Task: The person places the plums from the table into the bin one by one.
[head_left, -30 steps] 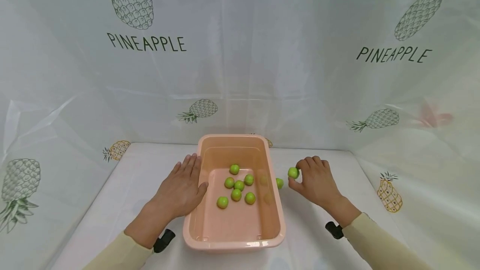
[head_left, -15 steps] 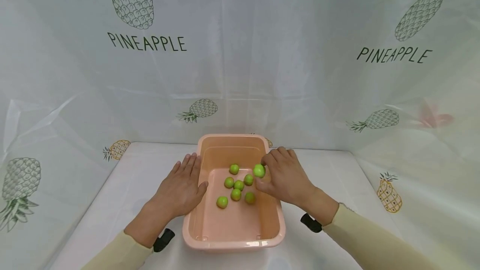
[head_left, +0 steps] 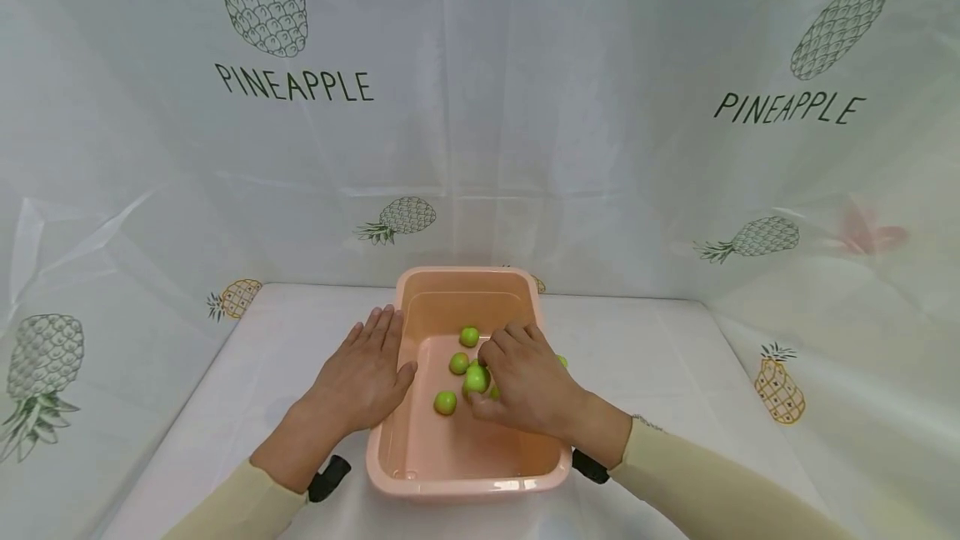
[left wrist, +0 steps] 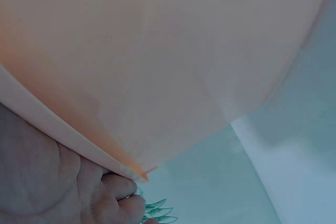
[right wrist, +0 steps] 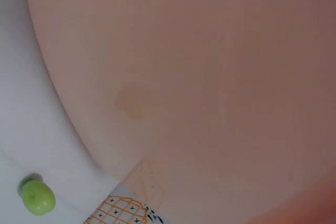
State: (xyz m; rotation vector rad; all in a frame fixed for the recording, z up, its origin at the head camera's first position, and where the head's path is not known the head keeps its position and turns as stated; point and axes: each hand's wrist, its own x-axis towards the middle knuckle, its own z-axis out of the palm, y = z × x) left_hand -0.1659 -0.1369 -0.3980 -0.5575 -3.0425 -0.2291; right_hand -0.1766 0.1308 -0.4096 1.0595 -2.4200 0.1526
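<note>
A pink plastic basin [head_left: 442, 457] stands in the middle of the table, with several small round green fruits [head_left: 446, 402] on its floor. My right hand [head_left: 528, 377] reaches over its right rim and pinches one green fruit [head_left: 476, 379] between thumb and fingers, above the others. Some fruits lie partly hidden behind that hand. My left hand [head_left: 358, 382] rests with straight fingers on the left rim; the left wrist view shows its palm [left wrist: 42, 177] against the rim's edge. Outside the basin, on the right, lies another green fruit [right wrist: 38, 197], barely visible past my right hand in the head view.
The table [head_left: 637, 348] has a pale cover. Behind it and at the sides hangs a white sheet [head_left: 585, 148] printed with pineapples. The basin's wall [right wrist: 173, 77] fills most of the right wrist view.
My right hand has carried the pinched green fruit leftward from beside the basin, over the right rim, to the middle of the basin. The left hand has stayed on the rim.
</note>
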